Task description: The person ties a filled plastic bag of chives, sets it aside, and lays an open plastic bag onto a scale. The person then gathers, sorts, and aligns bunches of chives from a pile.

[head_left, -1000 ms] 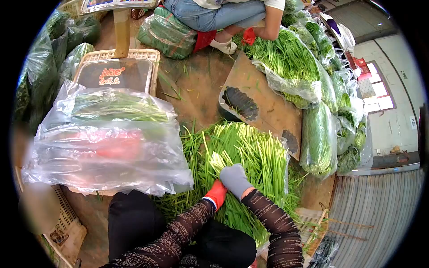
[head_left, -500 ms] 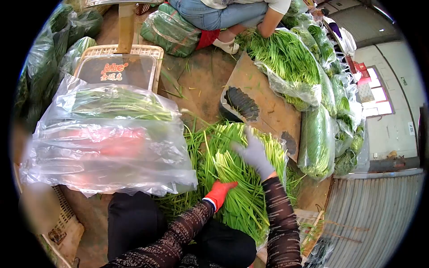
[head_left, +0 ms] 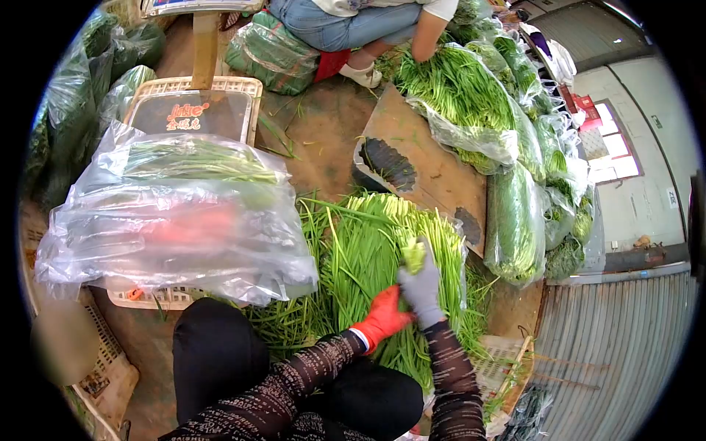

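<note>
A big heap of chives (head_left: 364, 250) lies before my knees, with its pale stem ends toward the far right side. My right hand (head_left: 421, 290), in a grey glove, is closed around a small bunch of chives (head_left: 414, 256), whose pale ends stick out past the fingers. Just left of it, my left hand (head_left: 384, 320) in a red glove is curled on the green leaves, close against the right wrist. Its fingertips are partly hidden. To the left, a clear plastic bag (head_left: 176, 253) with chives and a blurred red patch inside lies over the scale.
The scale's platform (head_left: 184, 117) and post (head_left: 206, 51) stand at the back left. Bagged greens (head_left: 518, 228) line the right side. Another person (head_left: 346, 29) sits at the back beside an open pile of greens (head_left: 467, 88). A brown board (head_left: 434, 169) lies beyond my heap.
My right hand has come down and closed on a small bunch of chives. My left hand has moved right, up to the right wrist. The view has shifted slightly.
</note>
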### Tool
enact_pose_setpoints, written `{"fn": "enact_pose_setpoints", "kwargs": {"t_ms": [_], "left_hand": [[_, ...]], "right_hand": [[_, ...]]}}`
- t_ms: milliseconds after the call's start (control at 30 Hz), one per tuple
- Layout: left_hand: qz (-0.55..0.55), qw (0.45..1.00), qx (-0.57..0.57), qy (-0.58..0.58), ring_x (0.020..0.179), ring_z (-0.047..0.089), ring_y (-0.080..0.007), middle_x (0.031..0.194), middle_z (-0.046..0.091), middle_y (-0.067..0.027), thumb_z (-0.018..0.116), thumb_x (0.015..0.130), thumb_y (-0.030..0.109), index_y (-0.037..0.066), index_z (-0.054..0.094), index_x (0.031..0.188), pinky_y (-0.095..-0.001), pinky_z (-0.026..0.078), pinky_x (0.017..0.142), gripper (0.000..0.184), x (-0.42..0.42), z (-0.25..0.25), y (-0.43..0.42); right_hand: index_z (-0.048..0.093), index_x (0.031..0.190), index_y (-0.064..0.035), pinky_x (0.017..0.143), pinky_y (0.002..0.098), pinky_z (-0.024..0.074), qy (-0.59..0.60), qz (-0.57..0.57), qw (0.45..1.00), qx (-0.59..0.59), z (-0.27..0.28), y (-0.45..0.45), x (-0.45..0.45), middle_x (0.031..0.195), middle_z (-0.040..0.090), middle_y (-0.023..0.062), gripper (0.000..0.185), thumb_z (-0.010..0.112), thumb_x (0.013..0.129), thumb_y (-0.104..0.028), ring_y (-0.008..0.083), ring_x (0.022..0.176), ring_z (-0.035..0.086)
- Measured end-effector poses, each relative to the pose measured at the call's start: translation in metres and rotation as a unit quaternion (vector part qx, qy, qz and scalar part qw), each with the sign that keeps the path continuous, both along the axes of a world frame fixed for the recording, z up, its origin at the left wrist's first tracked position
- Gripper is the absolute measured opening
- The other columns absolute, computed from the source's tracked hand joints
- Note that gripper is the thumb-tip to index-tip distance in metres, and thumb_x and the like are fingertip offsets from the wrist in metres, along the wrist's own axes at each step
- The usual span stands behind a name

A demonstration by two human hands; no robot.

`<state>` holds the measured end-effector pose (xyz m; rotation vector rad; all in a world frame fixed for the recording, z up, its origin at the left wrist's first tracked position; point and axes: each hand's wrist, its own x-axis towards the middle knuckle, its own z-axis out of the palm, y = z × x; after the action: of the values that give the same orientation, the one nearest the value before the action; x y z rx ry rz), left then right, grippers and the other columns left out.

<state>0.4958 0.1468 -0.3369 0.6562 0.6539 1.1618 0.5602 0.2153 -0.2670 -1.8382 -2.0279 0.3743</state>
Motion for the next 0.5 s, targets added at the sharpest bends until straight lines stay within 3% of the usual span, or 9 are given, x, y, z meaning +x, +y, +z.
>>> {"fn": "enact_pose_setpoints", "kwargs": {"t_ms": [33,100,167,200,233,333,400,433,500], "left_hand": [[-0.022,0.94,0.155,0.302,0.117,0.042,-0.0372,0.125,0.046,-0.0234,0.075,0.064,0.038,0.006,0.032,0.135,-0.0378,0.032,0.1,0.089,-0.008,0.008,-0.003],[-0.063,0.95,0.176,0.249,0.119,0.042,-0.0358,0.129,0.044,-0.0221,0.077,0.061,0.036,0.009,0.029,0.138,-0.0377,0.033,0.101,0.094,-0.017,0.005,-0.011],[-0.143,0.958,0.13,0.211,0.122,0.041,-0.0335,0.131,0.043,-0.0209,0.079,0.06,0.029,0.009,0.028,0.138,-0.036,0.033,0.101,0.095,-0.024,-0.016,-0.018],[-0.14,0.964,0.117,0.194,0.122,0.041,-0.0319,0.131,0.043,-0.0203,0.079,0.06,0.026,0.009,0.029,0.138,-0.035,0.033,0.101,0.094,-0.022,-0.034,-0.02],[-0.138,0.969,0.104,0.177,0.122,0.042,-0.0302,0.131,0.043,-0.0196,0.079,0.06,0.024,0.009,0.029,0.138,-0.034,0.033,0.102,0.093,-0.023,-0.046,-0.022],[-0.146,0.971,0.028,0.189,0.119,0.045,-0.0307,0.13,0.045,-0.0184,0.076,0.063,0.014,0.009,0.031,0.137,-0.0344,0.037,0.099,0.087,-0.039,-0.049,-0.024],[0.002,0.944,-0.035,0.328,0.107,0.053,-0.029,0.122,0.051,-0.0154,0.072,0.065,0.007,0.008,0.035,0.134,-0.0356,0.044,0.09,0.078,-0.045,-0.057,-0.025],[0.004,0.944,-0.03,0.329,0.107,0.053,-0.029,0.122,0.051,-0.0154,0.072,0.065,0.007,0.008,0.035,0.134,-0.0356,0.044,0.09,0.078,-0.05,-0.045,-0.028],[0.074,0.946,-0.154,0.276,0.093,0.057,-0.0252,0.107,0.056,-0.013,0.069,0.067,0.005,0.009,0.039,0.13,-0.0351,0.048,0.078,0.07,-0.068,-0.012,-0.039]], "right_hand": [[0.038,0.129,-0.005,0.066,0.0345,0.05,0.038,-0.055,0.998,-0.016,0.015,0.003,0.016,0.086,0.061,0.015,0.068,0.063,0.067,-0.007,0.0252,0.07,0.06],[0.047,0.115,-0.0032,0.064,0.0272,0.0478,0.185,-0.121,0.975,0.034,0.083,0.001,0.028,0.09,0.06,0.0068,0.049,0.059,0.067,-0.002,0.0147,0.073,0.055],[0.048,0.109,-0.0026,0.065,0.026,0.0477,0.227,-0.178,0.955,0.067,0.155,-0.015,0.051,0.091,0.059,0.0069,0.043,0.062,0.068,0.002,0.0144,0.075,0.056],[0.051,0.102,-0.0014,0.064,0.0264,0.048,0.269,-0.196,0.931,0.152,0.186,-0.026,0.048,0.089,0.06,0.0068,0.036,0.065,0.068,0.002,0.0141,0.074,0.057],[0.053,0.098,-0.0013,0.064,0.0264,0.0477,0.29,-0.146,0.919,0.222,0.207,-0.04,0.065,0.088,0.06,0.006,0.031,0.066,0.069,0.002,0.0135,0.072,0.057],[0.053,0.098,-0.0018,0.064,0.0251,0.047,0.302,-0.129,0.912,0.246,0.232,-0.067,0.086,0.085,0.059,0.0043,0.031,0.066,0.07,0.003,0.0125,0.071,0.056],[0.053,0.098,-0.0022,0.063,0.0249,0.0481,0.283,-0.149,0.91,0.264,0.236,-0.076,0.097,0.085,0.059,0.0045,0.03,0.065,0.071,0.004,0.0123,0.07,0.057],[0.053,0.099,-0.0013,0.064,0.0262,0.0503,0.271,-0.139,0.895,0.327,0.25,-0.083,0.083,0.087,0.06,0.0061,0.03,0.064,0.072,0.005,0.0126,0.072,0.058],[0.052,0.1,0.0006,0.065,0.0284,0.0523,0.258,-0.079,0.88,0.391,0.272,-0.107,0.069,0.089,0.06,0.0078,0.028,0.063,0.074,0.004,0.0136,0.074,0.059]]}}
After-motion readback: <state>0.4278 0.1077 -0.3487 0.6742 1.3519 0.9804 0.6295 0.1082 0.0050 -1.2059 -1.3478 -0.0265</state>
